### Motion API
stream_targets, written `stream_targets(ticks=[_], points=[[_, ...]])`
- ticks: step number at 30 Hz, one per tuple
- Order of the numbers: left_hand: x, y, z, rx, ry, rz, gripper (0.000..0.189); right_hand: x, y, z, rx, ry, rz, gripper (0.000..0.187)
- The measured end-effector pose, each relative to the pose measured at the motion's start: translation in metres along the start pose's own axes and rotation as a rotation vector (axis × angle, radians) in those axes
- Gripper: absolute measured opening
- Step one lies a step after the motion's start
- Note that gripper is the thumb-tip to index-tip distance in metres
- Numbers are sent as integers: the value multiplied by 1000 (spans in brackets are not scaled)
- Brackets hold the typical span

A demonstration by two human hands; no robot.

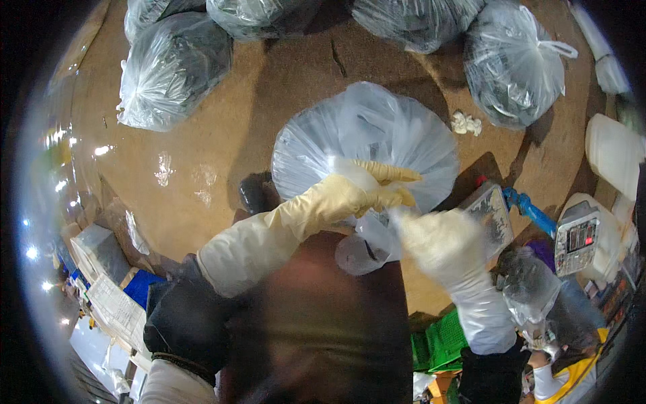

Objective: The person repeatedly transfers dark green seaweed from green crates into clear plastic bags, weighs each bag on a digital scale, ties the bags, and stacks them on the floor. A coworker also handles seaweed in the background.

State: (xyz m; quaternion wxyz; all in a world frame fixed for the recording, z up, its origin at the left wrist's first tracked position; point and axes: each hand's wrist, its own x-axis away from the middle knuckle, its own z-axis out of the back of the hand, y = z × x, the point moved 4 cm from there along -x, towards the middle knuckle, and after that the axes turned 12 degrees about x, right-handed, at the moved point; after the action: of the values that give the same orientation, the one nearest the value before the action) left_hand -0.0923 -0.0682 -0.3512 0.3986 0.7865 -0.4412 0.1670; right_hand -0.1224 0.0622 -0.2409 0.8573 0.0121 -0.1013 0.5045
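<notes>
A large, filled clear plastic bag (368, 126) lies on the brown tabletop in front of me. My left hand (368, 189), in a long yellow rubber glove, is closed around the gathered neck of this bag, with some fingers extended to the right. Loose plastic from the bag's mouth hangs below the grip. My right hand (429, 237), in a matching glove, is close by on the right and blurred; its fingers are at the loose plastic, and whether they grip it cannot be told.
Filled bags, one a tied bag (515, 70), line the far side. At right stand a scale's metal platform (487, 219) and its display unit (577, 242), with a white crumpled scrap (465, 123) beyond. Papers (118, 308) lie at left. Green crates (446, 341) and another person's arm (547, 379) are lower right.
</notes>
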Motion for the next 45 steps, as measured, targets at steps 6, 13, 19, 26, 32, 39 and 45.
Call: stream_targets(ticks=[6, 13, 19, 26, 32, 39, 45], points=[[14, 28, -13, -1666, 394, -1497, 37, -32, 64, -33, -446, 436, -119, 32], [16, 45, -8, -1475, 220, -1347, 14, -61, 59, -44, 64, 223, 450, 10], [27, -22, 40, -1395, 47, -874, 24, -11, 73, -104, -72, -11, 329, 10], [29, -89, 96, -1669, 9, -752, 19, 51, 86, -202, -134, -171, 137, 12], [34, -98, 115, -1720, -50, -793, 26, 61, 111, -205, -153, -105, 234, 13], [-2, -102, 144, -1510, 161, -560, 25, 74, 97, -258, -313, -70, -113, 6], [-14, -3, 5, -600, 154, -347, 37, 14, 28, -47, -204, 146, -82, 34]])
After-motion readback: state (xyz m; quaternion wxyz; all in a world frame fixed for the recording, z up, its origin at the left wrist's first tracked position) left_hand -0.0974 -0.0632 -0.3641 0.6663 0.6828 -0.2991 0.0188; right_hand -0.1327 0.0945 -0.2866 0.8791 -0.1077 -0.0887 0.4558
